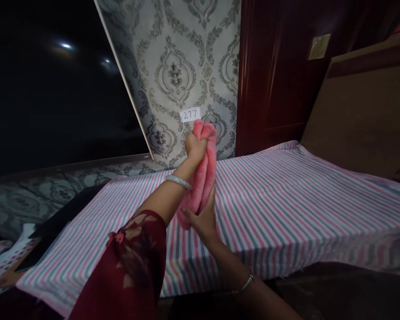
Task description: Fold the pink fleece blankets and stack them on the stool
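Note:
A fluffy pink plush thing is held up above the striped cloth, tilted, its top leaning to the right. Two long soft lobes lie side by side along it; whether it is folded fabric or a pair of slippers, I cannot tell. Near its upper end my left hand is closed around it, a pale bangle on that wrist. Lower down, my right hand grips the bottom end, thumb across the front and fingers mostly hidden behind. A thin bracelet circles the right wrist.
The pink, grey and white striped cloth covers a table against the patterned wall. A paper label reading 277 is on the wall. A large dark screen stands left, a cardboard panel right. Dark-red wood rises behind.

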A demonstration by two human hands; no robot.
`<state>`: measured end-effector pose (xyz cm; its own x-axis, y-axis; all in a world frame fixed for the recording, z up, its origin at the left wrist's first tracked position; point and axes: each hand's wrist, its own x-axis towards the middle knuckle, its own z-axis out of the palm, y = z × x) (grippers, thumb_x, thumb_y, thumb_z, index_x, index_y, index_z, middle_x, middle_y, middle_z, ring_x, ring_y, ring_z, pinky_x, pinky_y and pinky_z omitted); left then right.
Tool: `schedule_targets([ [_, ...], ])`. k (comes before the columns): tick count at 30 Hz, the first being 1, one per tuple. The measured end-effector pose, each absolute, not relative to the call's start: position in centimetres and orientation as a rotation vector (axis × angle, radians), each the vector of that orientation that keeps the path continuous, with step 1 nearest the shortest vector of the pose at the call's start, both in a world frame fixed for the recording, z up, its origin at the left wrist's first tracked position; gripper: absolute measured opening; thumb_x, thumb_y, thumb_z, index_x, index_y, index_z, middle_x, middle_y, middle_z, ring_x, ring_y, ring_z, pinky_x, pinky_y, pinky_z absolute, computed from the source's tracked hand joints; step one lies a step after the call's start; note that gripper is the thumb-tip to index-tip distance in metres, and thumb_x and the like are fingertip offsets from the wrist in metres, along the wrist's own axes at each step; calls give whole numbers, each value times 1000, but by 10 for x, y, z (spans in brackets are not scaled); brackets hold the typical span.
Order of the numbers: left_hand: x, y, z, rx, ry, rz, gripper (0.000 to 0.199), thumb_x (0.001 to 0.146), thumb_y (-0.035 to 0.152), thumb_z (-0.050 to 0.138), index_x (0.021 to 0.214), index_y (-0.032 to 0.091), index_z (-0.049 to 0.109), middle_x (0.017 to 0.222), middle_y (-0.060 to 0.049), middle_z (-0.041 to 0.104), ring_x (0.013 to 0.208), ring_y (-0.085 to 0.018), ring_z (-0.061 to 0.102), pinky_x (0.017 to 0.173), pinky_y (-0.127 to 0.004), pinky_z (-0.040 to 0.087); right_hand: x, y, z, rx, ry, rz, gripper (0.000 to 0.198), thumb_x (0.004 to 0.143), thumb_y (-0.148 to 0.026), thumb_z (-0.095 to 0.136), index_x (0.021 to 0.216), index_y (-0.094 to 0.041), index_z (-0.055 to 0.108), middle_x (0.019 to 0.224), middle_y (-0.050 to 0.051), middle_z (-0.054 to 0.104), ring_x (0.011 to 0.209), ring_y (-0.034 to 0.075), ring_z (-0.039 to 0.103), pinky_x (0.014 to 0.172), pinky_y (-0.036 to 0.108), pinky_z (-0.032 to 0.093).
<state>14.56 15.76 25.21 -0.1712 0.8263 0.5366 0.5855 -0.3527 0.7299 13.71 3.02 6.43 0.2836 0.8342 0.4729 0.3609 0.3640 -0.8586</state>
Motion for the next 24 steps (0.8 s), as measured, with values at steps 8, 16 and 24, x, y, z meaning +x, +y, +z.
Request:
schedule_targets([
  [8,124,164,279,1656,1532,1728,42,72,11,72,106,19,48,114,-12,64,112,-28,61,99,-44,45,195,56,77,-1116,-1267,439,76,62,-19,50,138,-14,47,125,11,65,112,31,62,97,42,51],
  [16,32,152,319,1721,1277,1951,59,63,7,76,115,19,49,120,-7,60,105,-18,60,90,-34,51,305,45,196,-1003,-1850,-32,63,62,-14,51,124,-22,63,115,4,71,103,28,66,91,38,51],
  [24,-1,80,286,1494,1405,1576,13,63,23,58,69,22,46,40,8,42,34,-12,47,37,-22,38,332,27,286,-954,-2239,-338,61,63,-12,51,120,-25,67,110,0,72,102,25,65,86,32,49],
])
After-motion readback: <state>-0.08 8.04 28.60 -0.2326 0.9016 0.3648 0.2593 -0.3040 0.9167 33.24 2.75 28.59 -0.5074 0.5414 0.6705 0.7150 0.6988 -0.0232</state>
